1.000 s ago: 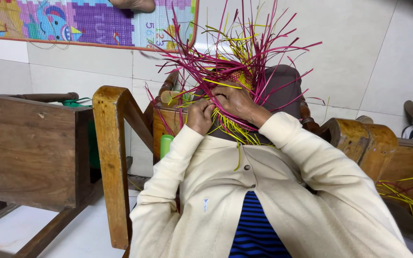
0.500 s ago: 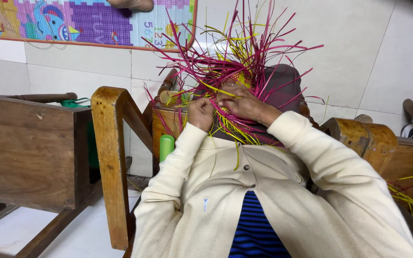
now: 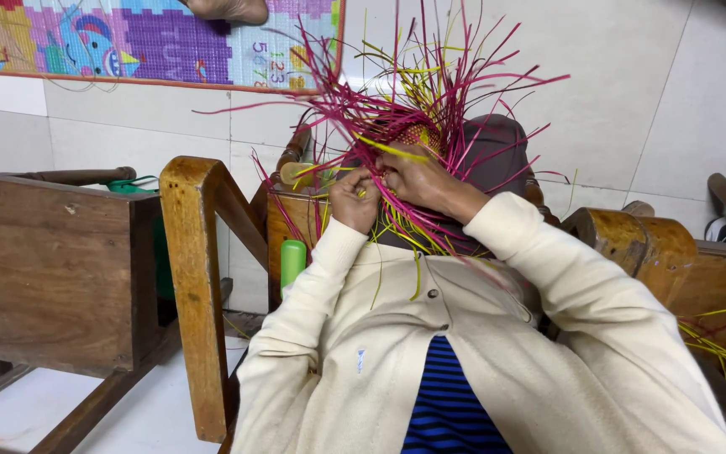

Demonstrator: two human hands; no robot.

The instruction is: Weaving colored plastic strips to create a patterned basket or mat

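Note:
A half-woven piece (image 3: 420, 133) of thin magenta and yellow strips rests on my raised knees, with many loose strip ends fanning up and outward. My left hand (image 3: 353, 199) is closed on strips at the lower left of the weave. My right hand (image 3: 422, 178) pinches strips just to its right, near a yellow strip (image 3: 390, 149) that crosses the magenta ones. Both arms wear cream cardigan sleeves (image 3: 548, 277). The woven centre is partly hidden behind my fingers.
A wooden chair arm (image 3: 199, 277) stands at my left, beside a green bottle (image 3: 292, 259) and a wooden table (image 3: 52, 269). More wooden seat arms (image 3: 640, 244) and loose yellow strips (image 3: 720, 345) lie at the right. A colourful puzzle mat (image 3: 128, 38) covers the tiled floor beyond.
Both hands have shifted slightly on the weave, with the fingers reworking the strips. The view has tilted a little; nothing was picked up or let go.

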